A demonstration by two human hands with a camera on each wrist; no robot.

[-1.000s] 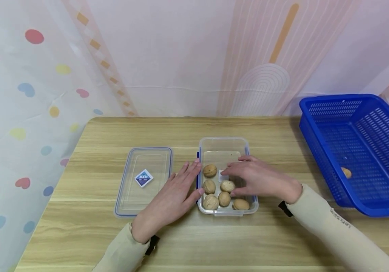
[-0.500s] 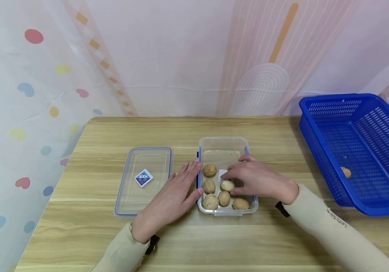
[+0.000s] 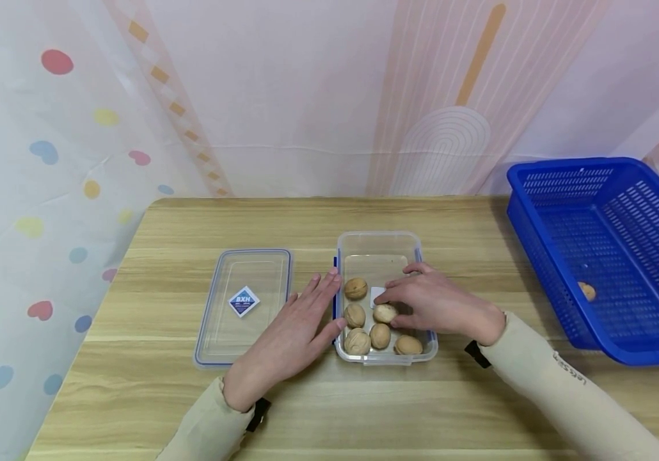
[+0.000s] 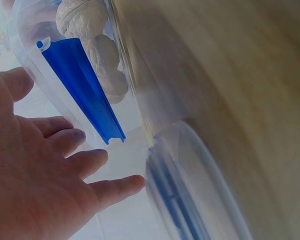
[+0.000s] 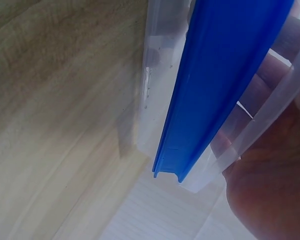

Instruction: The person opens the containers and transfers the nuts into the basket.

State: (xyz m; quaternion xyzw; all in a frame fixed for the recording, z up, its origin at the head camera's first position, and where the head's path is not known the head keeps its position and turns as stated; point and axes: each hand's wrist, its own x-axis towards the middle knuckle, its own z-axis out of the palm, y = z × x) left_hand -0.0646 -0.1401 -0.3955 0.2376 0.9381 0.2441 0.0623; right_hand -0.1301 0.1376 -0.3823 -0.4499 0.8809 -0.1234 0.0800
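A clear plastic food box with blue side clips stands on the wooden table, holding several walnuts in its near half. My right hand reaches over the right rim into the box. Its thumb and index finger are at either side of a pale walnut on the box floor and appear to pinch it; the exact contact is partly hidden. My left hand lies along the left wall with straight fingers, fingertips at the rim. Its palm faces the hanging blue clip in the left wrist view.
The clear lid with a blue seal lies flat left of the box, partly under the left forearm's side. A blue perforated basket stands at the right, with one walnut visible inside. A patterned cloth hangs behind the table.
The right thumb has shifted slightly away from the near edge and closer to the pale walnut, which has moved a tiny bit toward the far side. The left hand has stayed in place.
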